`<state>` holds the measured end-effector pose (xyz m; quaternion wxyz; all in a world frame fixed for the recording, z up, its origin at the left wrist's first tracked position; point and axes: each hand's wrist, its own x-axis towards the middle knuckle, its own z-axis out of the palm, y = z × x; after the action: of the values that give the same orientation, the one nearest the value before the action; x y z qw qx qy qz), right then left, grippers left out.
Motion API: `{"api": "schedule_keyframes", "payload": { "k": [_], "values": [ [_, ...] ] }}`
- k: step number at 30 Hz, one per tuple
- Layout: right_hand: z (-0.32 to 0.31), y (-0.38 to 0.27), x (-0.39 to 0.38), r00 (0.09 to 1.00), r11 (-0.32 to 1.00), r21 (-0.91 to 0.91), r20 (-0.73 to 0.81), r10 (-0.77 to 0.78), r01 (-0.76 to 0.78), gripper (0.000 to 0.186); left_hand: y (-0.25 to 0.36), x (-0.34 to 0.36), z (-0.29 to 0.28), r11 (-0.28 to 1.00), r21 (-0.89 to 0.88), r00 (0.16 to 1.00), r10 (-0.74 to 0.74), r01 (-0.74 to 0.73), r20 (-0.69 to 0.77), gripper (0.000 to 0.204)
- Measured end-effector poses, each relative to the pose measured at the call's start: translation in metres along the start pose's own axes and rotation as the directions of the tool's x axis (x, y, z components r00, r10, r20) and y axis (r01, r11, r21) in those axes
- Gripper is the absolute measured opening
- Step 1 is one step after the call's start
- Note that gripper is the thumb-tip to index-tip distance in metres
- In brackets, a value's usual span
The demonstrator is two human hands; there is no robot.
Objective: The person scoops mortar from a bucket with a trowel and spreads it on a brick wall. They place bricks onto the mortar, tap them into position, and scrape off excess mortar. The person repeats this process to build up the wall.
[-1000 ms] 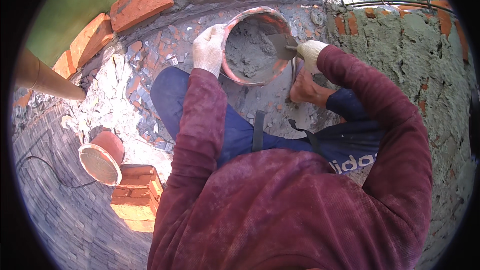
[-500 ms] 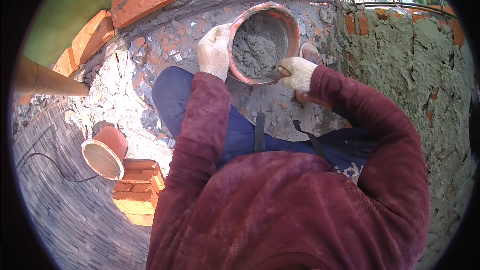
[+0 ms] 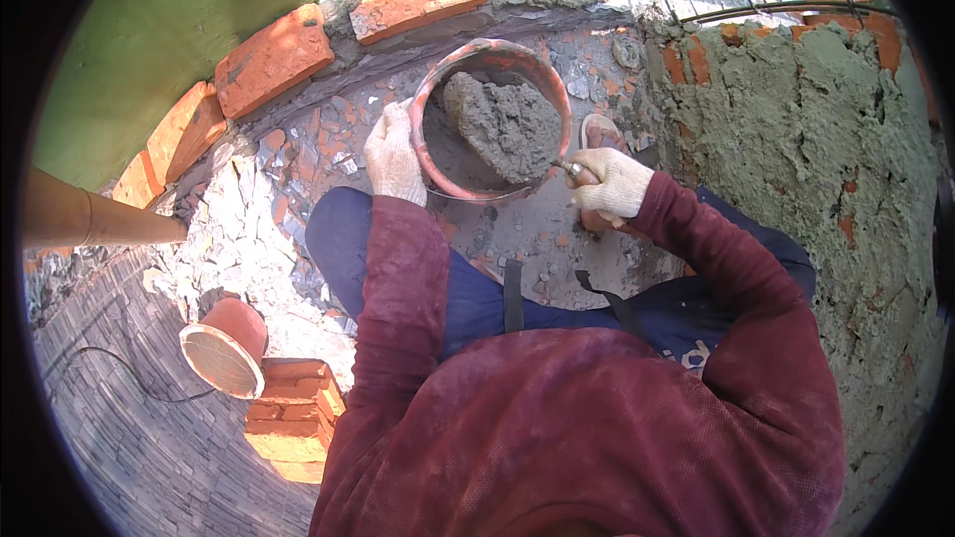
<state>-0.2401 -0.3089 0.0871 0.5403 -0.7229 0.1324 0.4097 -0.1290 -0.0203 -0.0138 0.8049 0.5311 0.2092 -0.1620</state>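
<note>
Mortar (image 3: 502, 129), grey, heaped in orange bucket (image 3: 542, 65) on rubble-strewn ground (image 3: 517, 239) — left gloved hand (image 3: 394, 154) curled onto rim, right gloved hand (image 3: 614, 182) closed round trowel (image 3: 571, 167) — best with bucket braced, blade level.

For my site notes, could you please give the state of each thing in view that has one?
Bucket: open, partly filled
Mortar: heaped inside
Tool: far end hidden
Left hand: gloved, against bucket
Right hand: gloved, gripping tool
Second bucket: orientation unclear
Lower bricks: stacked
Right wall: roughly coated
</note>
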Motion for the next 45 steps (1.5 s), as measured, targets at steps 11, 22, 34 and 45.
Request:
{"api": "schedule_keyframes", "payload": {
  "k": [11, 22, 34, 45],
  "values": [
    [-0.021, -0.016, 0.017, 0.897, 0.764, 0.593, -0.440, 0.042, 0.255, 0.017, -0.002, 0.009, -0.004, 0.999, -0.044, 0.998, 0.003, -0.001, 0.064, 0.041],
    [-0.135, -0.004, 0.153, 0.819, -0.298, 0.855, -0.503, -0.276, 0.425, 0.009, -0.004, 0.007, -0.027, 0.997, -0.075, 0.980, 0.039, -0.024, 0.197, 0.047],
    [-0.101, -0.007, 0.074, 0.815, 0.391, 0.765, -0.576, 0.062, 0.511, 0.044, -0.001, 0.008, -0.021, 0.993, -0.117, 0.984, 0.012, 0.009, 0.180, 0.040],
    [-0.128, 0.006, 0.074, 0.874, 0.553, 0.792, -0.436, 0.215, 0.260, 0.039, -0.003, 0.009, -0.028, 0.992, -0.120, 0.997, -0.030, 0.039, 0.072, 0.035]
  ]
}}
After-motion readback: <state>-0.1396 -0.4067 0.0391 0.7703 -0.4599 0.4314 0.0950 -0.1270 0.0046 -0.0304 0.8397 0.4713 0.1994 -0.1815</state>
